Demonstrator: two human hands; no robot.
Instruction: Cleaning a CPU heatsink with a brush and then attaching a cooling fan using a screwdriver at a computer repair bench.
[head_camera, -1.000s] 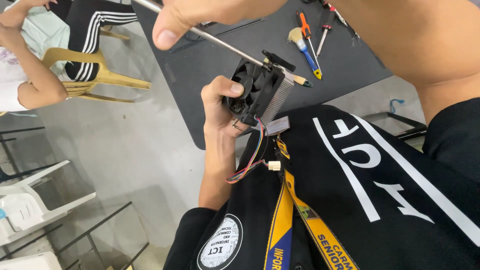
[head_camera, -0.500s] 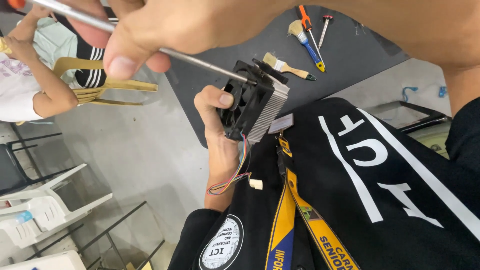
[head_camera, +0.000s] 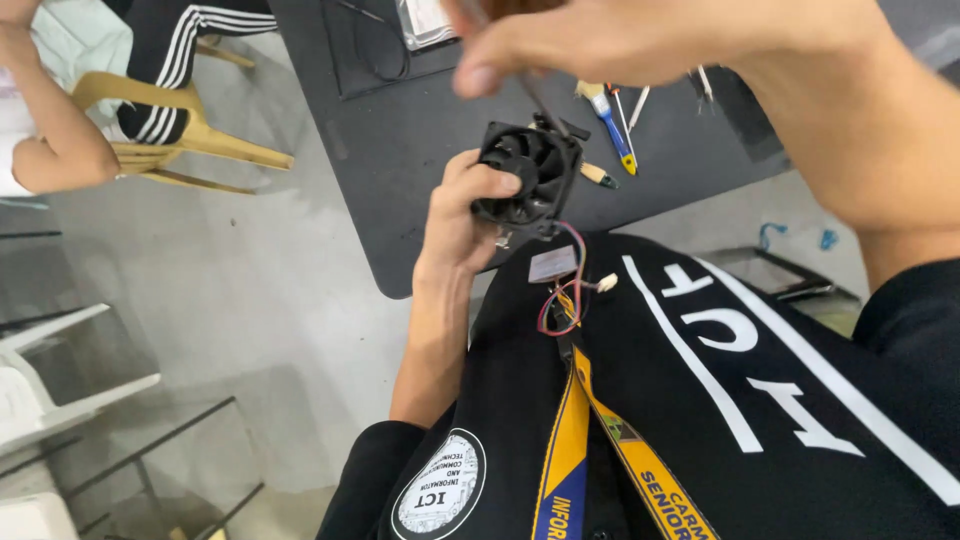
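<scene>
Two hands on one small job here: the left hand (head_camera: 462, 222) is wrapped around a black cooler fan (head_camera: 527, 175) with its heatsink, thumb pressed on the fan's face, held up in the air between the chest and the near edge of the dark table (head_camera: 400, 130). The right hand (head_camera: 610, 40) is pinched shut around a thin screwdriver (head_camera: 530, 95) whose shaft runs down to the fan's top corner (the hand is blurred, so exactly where the tip sits I can't tell). Looks to me like the screw-working step at that corner, and the next move probably calls for keeping the shaft square to the screw while the left hand keeps the fan from twisting. A bundle of coloured wires (head_camera: 562, 305) with a small white plug dangles off the fan over the black shirt, touching it, so it could snag. On the table just behind the fan lie a blue-handled brush (head_camera: 610, 125) and a few slim tools. Room-wise, open floor to the left, another person on a tan plastic chair (head_camera: 170, 125) well apart at upper left, and white chairs (head_camera: 60, 380) down low on the left.
</scene>
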